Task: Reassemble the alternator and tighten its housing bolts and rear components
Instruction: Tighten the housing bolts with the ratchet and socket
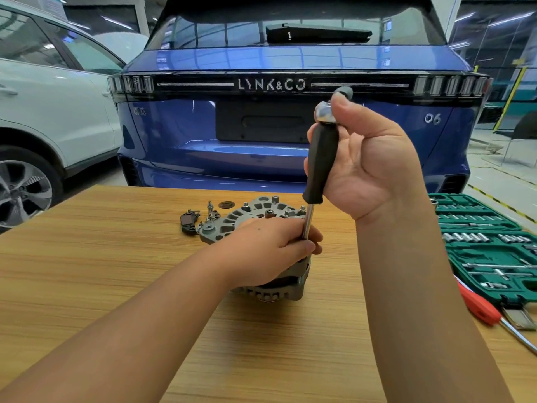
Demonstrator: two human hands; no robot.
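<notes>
Left hand (271, 248) hides driver (321, 162) tip & alternator (255, 216) front; socket case (488, 251) cut off right.

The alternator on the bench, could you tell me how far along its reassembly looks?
Done: the alternator housing halves sit together on the table. In hand: the right hand grips a black-handled driver standing upright at the housing edge, while the left hand steadies its shaft. Left: a black part and small hardware lie loose behind, so rear components remain unfitted.

Blue car (290, 135) behind wooden table (87, 257); white car (43, 112) left; red-handled tool (479, 308), maybe screwdriver, right.
</notes>
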